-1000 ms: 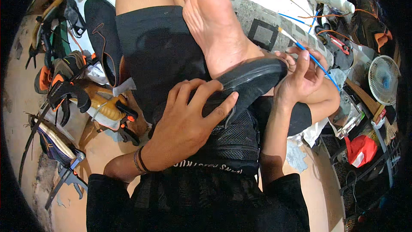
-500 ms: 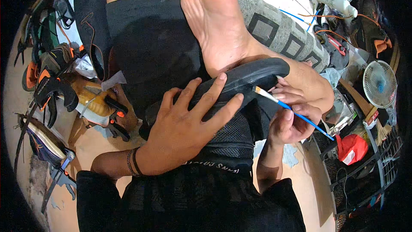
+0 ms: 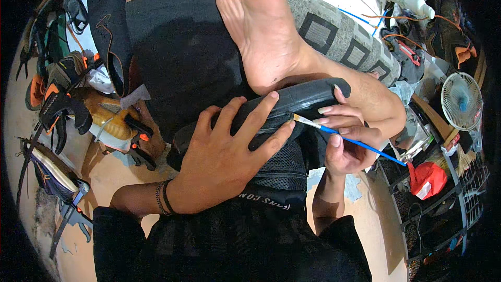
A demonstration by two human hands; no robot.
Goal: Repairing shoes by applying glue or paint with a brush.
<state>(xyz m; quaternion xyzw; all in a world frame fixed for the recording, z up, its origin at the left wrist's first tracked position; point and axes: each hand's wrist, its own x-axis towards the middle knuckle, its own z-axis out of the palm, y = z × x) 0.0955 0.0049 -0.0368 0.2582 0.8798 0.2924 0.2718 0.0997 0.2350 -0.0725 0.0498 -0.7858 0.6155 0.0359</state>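
Note:
My left hand [image 3: 227, 159] grips a black shoe [image 3: 318, 91] lying across my lap, fingers over its thick sole. My right hand [image 3: 347, 154] holds a blue-handled paintbrush [image 3: 378, 153] between thumb and fingers; its light bristle end touches the dark side of the shoe near my left index finger. Some fingertips of that hand also rest on the shoe's far end. My bare foot [image 3: 266, 36] is just above the shoe, heel beside the sole.
At left lie clamped shoes [image 3: 112, 125], a black insole [image 3: 107, 26] and another clamped shoe [image 3: 55, 169]. At right are a white bottle [image 3: 404, 0], a patterned grey cushion [image 3: 344, 52], a small fan [image 3: 462, 99], a red bag [image 3: 428, 177] and a metal rack [image 3: 454, 214].
The brush has come down from raised and upright to lying low, its tip moving left onto the shoe's side. My right hand has lowered with it.

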